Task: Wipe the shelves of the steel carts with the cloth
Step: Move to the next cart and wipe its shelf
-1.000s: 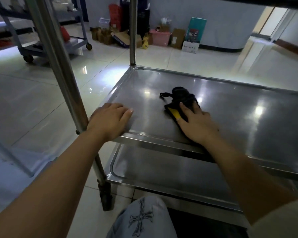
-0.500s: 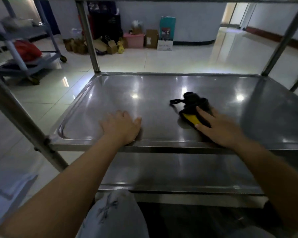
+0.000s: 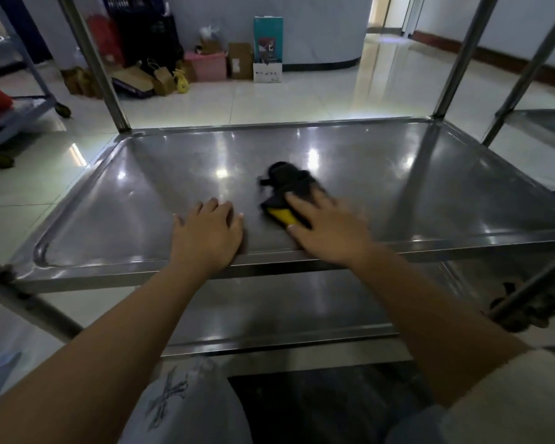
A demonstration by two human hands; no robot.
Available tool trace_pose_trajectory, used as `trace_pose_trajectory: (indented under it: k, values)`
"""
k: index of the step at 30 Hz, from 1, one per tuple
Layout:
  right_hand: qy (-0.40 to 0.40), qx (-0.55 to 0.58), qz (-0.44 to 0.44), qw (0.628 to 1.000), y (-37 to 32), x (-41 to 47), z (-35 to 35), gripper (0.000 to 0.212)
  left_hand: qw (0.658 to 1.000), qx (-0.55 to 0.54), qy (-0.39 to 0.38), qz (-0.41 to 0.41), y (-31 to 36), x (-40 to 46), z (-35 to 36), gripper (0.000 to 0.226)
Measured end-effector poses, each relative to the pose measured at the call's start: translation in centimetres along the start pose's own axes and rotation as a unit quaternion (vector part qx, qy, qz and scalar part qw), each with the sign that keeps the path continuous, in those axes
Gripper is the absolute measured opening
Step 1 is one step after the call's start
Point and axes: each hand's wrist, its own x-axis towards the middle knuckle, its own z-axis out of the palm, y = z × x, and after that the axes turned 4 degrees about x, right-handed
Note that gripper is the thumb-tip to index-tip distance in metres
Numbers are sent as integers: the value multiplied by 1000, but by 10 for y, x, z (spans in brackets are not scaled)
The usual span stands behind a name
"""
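black-and-yellow cloth [image 3: 285, 193] pinned flat under right hand [image 3: 329, 232], fingers spread | mid-shelf, near front rim | left hand [image 3: 207, 235] flat, bracing on steel shelf [image 3: 430, 187] | tip: keep even pressure, overlap strokes into corners

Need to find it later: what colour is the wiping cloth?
Black with a yellow patch, seen in the head view: cloth.
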Motion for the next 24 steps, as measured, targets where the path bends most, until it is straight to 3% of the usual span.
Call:
trace_pose_trajectory:
  k: [3,6,11,15,18,24]
  values:
    - [-29,8,-78,996,-32,0,11,56,1000,-3,-7,6,-4,3,0,47]
    - [-25,20,-76,997,-9,3,2,55,999,-4,-33,2,-7,6,-4,49]
    - [30,18,87,996,87,10,-22,65,999,-12,-33,1,-6,8,-4,45]
    - [23,1,206,978,143,21,-28,64,1000,-13,-5,-3,-1,5,-1,43]
    - [1,7,196,981,113,45,-23,63,1000,-12,-7,-20,1,6,-1,46]
    - [-36,-26,9,999,-41,86,12,63,1000,-12,-8,-27,-3,13,4,53]
